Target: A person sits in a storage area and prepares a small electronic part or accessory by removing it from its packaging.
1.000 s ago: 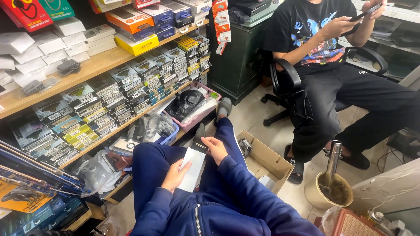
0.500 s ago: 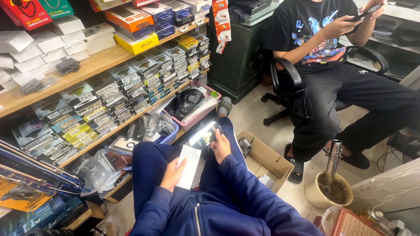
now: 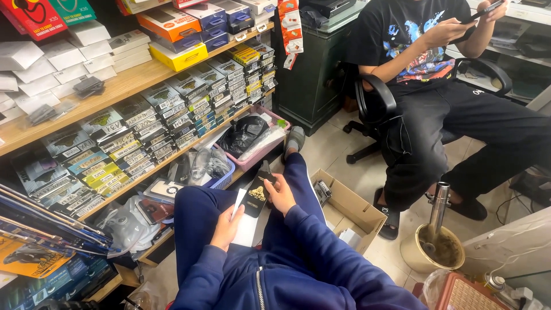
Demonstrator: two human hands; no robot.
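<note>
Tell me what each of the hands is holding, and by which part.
Right hand grips a black flat packet by its right edge; left hand holds a white packet by its left edge.

A dark blue zip jacket [image 3: 287, 281] with long sleeves, matching blue trousers [image 3: 198, 215], and a grey shoe [image 3: 294, 139] at centre frame.

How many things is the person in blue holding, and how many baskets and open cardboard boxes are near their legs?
Black packet in the right hand: 1
White card in the left hand: 1
Baskets on the low shelf: 2, pink and blue
Open cardboard box on the floor: 1
Total: 5
</note>
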